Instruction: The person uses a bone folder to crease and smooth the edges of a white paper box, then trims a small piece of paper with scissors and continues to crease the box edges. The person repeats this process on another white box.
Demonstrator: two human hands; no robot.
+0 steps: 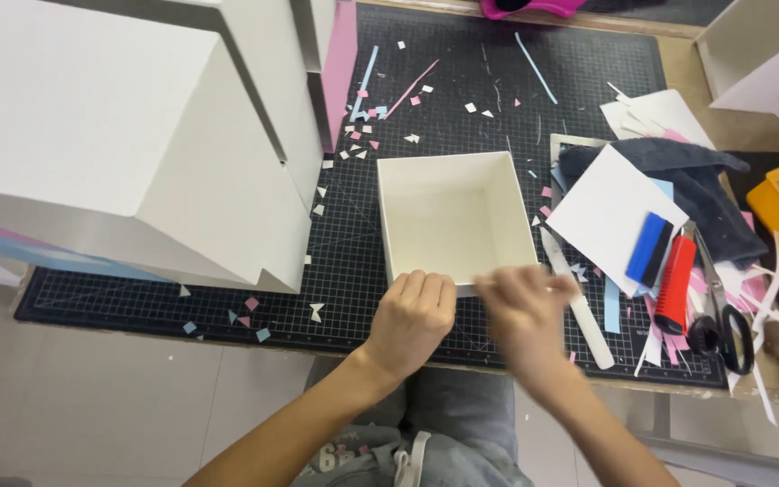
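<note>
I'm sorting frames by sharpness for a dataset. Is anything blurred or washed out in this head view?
Head view: the right hand is smeared by motion blur, its fingers indistinct; the left hand, on the near wall of the white open box, is sharper. The large white box at left is bright with little surface detail. The black cutting mat and the scissors read crisply. Lighting is even, shadows soft.

Wooden surface [689, 56] under black cutting mat [462, 99]; on mat: open white box [453, 216], paper scraps [367, 117], scissors [719, 316], red knife [676, 284]
</note>
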